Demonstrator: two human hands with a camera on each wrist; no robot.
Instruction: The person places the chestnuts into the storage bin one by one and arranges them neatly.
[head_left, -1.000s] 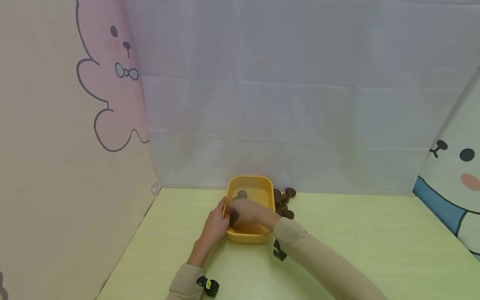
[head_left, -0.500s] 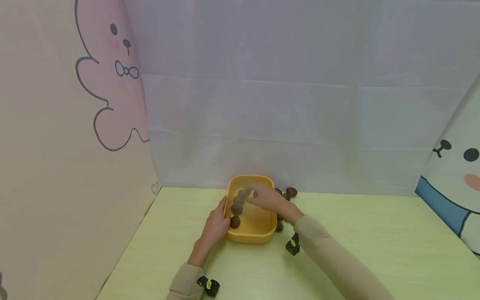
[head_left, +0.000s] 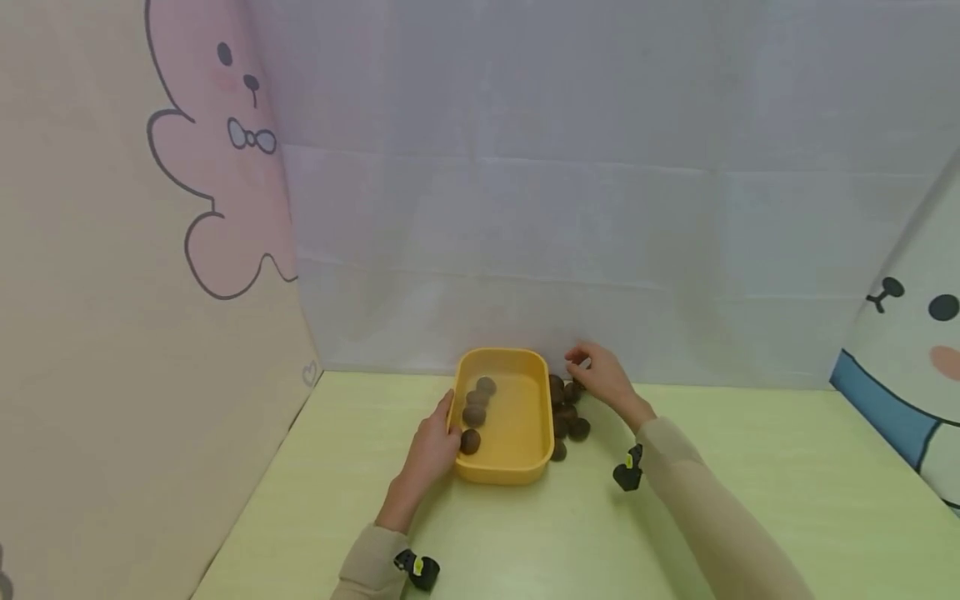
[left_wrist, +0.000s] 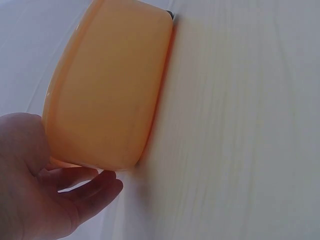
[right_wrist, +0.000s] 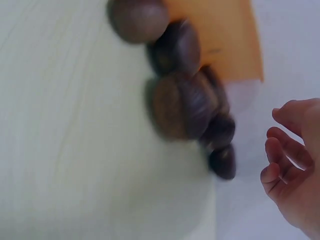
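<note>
A yellow rectangular container (head_left: 504,477) stands near the back of the table. My left hand (head_left: 431,446) grips its left side, thumb over the rim; in the left wrist view the fingers (left_wrist: 102,192) curl against its outer wall. Several brown chestnuts (head_left: 474,415) lie inside in a rough row along the left. More chestnuts (head_left: 579,429) are heaped against the container's right wall. Above the back of that heap is my right hand (head_left: 606,379), fingers loosely bent and holding nothing. The right wrist view shows the chestnuts (right_wrist: 172,105) up close, apart from the fingertips.
Just behind the container a white cloth backdrop (head_left: 480,283) rises from the back edge of the pale yellow-green table (head_left: 750,475). To the left stands a side panel (head_left: 150,375) with a pink cartoon bear; another printed panel (head_left: 915,383) is on the right.
My right hand has moved out of the container, over its right rim, to the chestnut heap. The row of chestnuts inside has come into view. My left hand has stayed on the container.
</note>
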